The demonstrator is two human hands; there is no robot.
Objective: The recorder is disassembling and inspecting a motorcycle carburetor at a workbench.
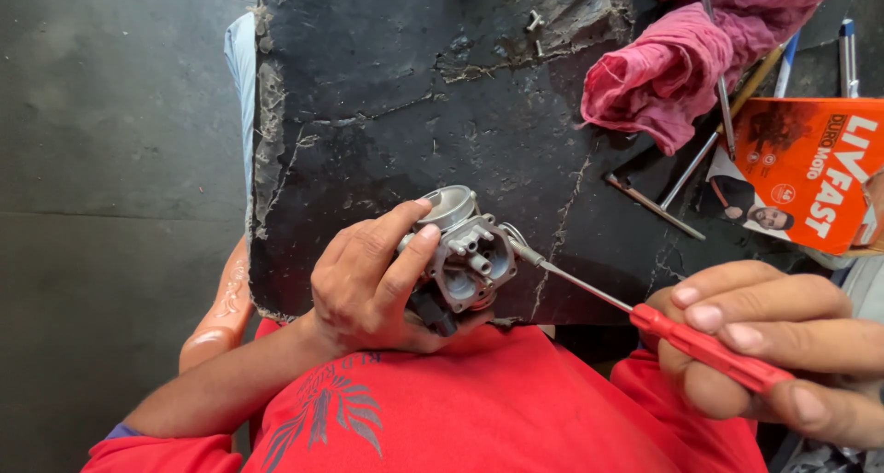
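1. Black cracked work surface: bare upper centre; pink rag, orange box crowd upper right.
2. Left hand clasps grey carburetor, lower centre, at the surface's near edge.
3. Right hand grips red-handled screwdriver, tip at the carburetor.

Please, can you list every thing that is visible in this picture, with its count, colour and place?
carburettor: one, grey metal, held over the mat's near edge
screwdriver: one, red handle, tip at the carburettor
mat: one, black, cracked, centre
cloth: one, pink, upper right
box: one, orange, right edge
rods: several, metal, beside the box
screws: two, grey, top of the mat
left hand: grip closed on the carburettor
right hand: grip closed on the screwdriver
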